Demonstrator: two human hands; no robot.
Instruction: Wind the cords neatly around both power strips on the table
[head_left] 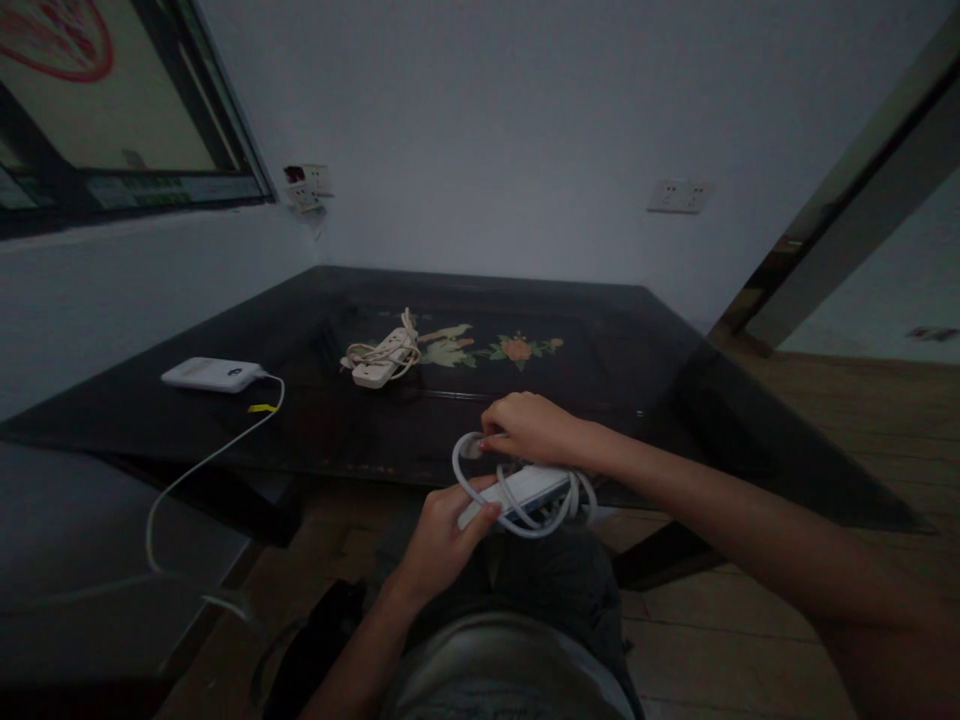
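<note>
The left hand point(442, 535) grips the near end of a white power strip point(517, 492), thumb pressed on its top face, fingers closed beneath it. The strip's white cord point(480, 498) loops around the strip. At one o'clock from the left hand, the right hand point(534, 428) pinches the cord above the strip, fingers closed. Both hover at the dark worktop's point(615, 340) near edge. At eleven o'clock lie a bundled beige power strip point(381, 362) and a white power bank point(211, 374).
</note>
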